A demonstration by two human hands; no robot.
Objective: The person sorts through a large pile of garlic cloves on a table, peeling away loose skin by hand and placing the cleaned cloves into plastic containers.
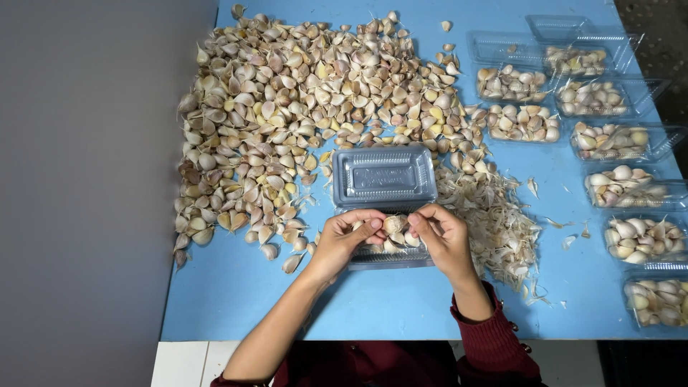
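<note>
Roughly midway, judging by the table: you have nine filled clear trays (622, 188) standing well to the right of the open clamshell tray (385, 179), in two loose columns along the table's right edge. Each holds pale garlic cloves. A tenth lid, seemingly empty, sits at the far corner, beyond the filled ones.

Left to do: a large heap of unpeeled garlic cloves (287, 107) spreads behind and to the left of the clamshell tray, and it looks far bigger than what is packed. Just right of the clamshell tray lies a drift of papery skins (494, 215), touching the heap's near edge.

The clamshell tray lies open on the blue table (236, 301), lid flipped away from you, its base right under your hands. The base already holds a few cloves; how full, cannot tell, since your hands cover most of it.

Fingers: your left hand (347, 240) and right hand (441, 236) meet over the tray base. Both are curled in, thumbs and forefingers pinched onto a single garlic clove (393, 224) held between them, just above the tray base. Remaining fingers are folded beneath. Neither hand touches the heap or the skins.
</note>
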